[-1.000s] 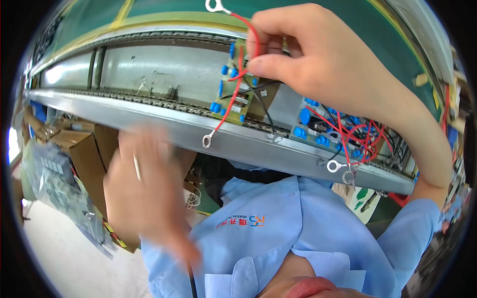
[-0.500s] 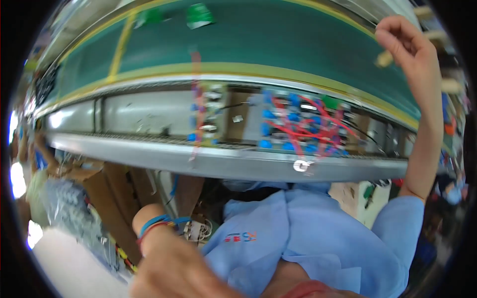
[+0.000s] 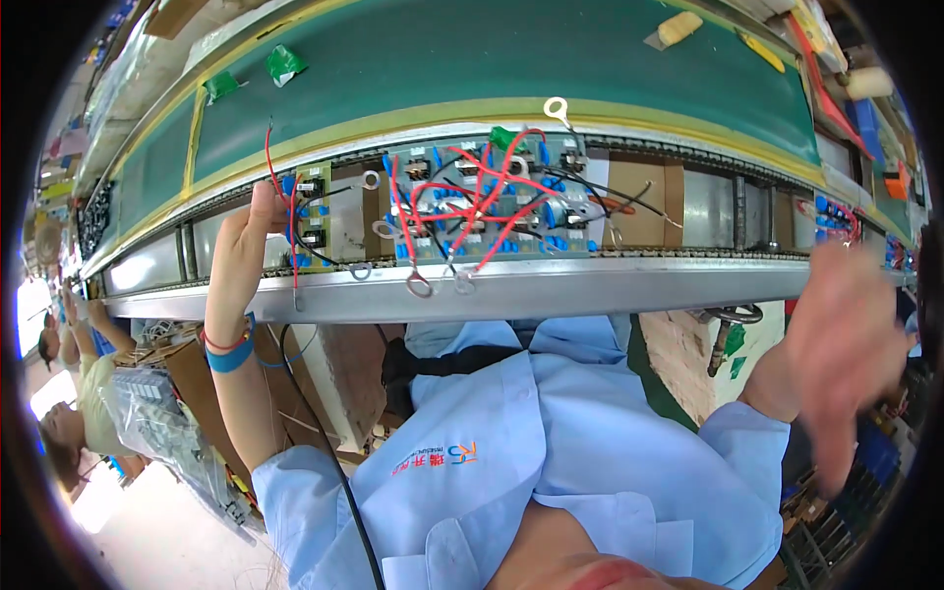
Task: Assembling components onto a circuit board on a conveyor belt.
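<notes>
At the left end of the boards on the rail line, my left hand (image 3: pixel 239 241) is closed at the edge of a small circuit board (image 3: pixel 313 221) with blue parts and a red wire. Its thumb points up, and some fingers are hidden. Just right of that board sits a wider group of circuit boards (image 3: pixel 472 211), crossed by red and black wires with ring terminals (image 3: pixel 420 285). My right hand (image 3: pixel 851 344), smeared by motion, is at the right over the metal rail's near side; its fingers cannot be made out.
Beyond the rails runs a green belt (image 3: pixel 442 69) with green scraps (image 3: pixel 286 65) and a cream-handled tool (image 3: pixel 678 28). The metal rail (image 3: pixel 590 285) borders the near side. Another board (image 3: pixel 836 218) sits far right. A black cable (image 3: pixel 329 442) hangs before me; another person (image 3: pixel 93 393) is at left.
My left hand has risen from low near my body to the small board. My right hand has come down from above the belt. The view has shifted, showing more of the right side.
</notes>
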Available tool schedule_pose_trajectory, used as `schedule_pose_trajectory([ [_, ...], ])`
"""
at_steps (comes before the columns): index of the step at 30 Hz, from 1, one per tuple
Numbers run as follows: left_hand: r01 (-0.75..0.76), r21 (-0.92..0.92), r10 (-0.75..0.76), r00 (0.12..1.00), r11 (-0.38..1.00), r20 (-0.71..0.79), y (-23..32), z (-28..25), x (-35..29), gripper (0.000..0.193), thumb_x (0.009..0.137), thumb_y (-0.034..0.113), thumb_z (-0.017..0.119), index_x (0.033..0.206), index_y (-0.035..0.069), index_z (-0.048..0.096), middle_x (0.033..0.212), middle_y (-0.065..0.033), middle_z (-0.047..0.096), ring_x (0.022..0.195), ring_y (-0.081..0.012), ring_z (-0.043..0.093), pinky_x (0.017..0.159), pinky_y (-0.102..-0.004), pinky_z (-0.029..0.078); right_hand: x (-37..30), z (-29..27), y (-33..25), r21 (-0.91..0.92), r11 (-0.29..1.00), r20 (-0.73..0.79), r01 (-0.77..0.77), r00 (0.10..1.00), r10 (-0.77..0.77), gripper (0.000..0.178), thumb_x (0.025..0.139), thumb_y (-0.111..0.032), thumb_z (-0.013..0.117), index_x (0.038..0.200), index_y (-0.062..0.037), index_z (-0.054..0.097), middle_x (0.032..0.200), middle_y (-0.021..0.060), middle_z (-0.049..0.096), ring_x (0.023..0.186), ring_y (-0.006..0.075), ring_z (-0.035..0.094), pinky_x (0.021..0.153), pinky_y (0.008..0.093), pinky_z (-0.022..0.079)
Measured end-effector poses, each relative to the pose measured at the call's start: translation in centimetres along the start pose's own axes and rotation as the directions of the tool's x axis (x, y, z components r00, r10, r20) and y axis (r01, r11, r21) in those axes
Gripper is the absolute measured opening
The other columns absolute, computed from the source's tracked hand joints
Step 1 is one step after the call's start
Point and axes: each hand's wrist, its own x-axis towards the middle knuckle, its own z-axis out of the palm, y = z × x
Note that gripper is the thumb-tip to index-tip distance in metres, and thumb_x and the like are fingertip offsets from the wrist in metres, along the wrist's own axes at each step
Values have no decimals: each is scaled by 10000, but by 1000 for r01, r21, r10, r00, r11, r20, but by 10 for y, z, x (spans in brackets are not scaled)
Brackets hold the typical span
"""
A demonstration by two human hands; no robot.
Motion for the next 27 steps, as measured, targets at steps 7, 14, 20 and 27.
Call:
schedule_pose_trajectory([
  [7, 2, 59, -6, 998, 998, 58, 20, 14, -3, 664, 1007, 499, 391, 986, -106, 664, 860, -131, 681, 823, -177, 615, 803, -310, 477, 3, 85, -31, 621, 740, -384, 258, 923, 0, 237, 895, -179, 631, 758, -148, 441, 766, -60, 588, 824, 62, 605, 782, 281, 418],
  [14, -23, 29, 19, 990, 999, 140, 13, 9, -2, 511, 1010, 398, 455, 1037, -70, 661, 904, -68, 676, 823, -135, 583, 813, -290, 459, 21, 94, -127, 361, 815, -542, -454, 608, 579, 295, 850, -80, 654, 690, -158, 419, 694, -85, 553, 637, 27, 566, 646, 233, 409],
  [20, 98, -192, -49, 969, 976, 242, -1, 4, -1, 170, 919, 94, 594, 984, -49, 657, 828, -2, 622, 735, -68, 534, 690, -222, 444, 3, 93, -89, 615, 783, -400, -92, 820, 410, 301, 826, -48, 669, 708, -166, 418, 685, -83, 556, 617, 44, 575, 646, 231, 427],
  [27, 142, -243, -69, 955, 960, 287, -13, 3, 5, 106, 836, 12, 568, 904, -36, 633, 754, -33, 618, 634, -96, 564, 612, -238, 471, -2, 83, -78, 767, 636, -283, 87, 935, 214, 293, 832, -34, 658, 724, -168, 421, 698, -74, 569, 610, 74, 591, 670, 236, 449],
])
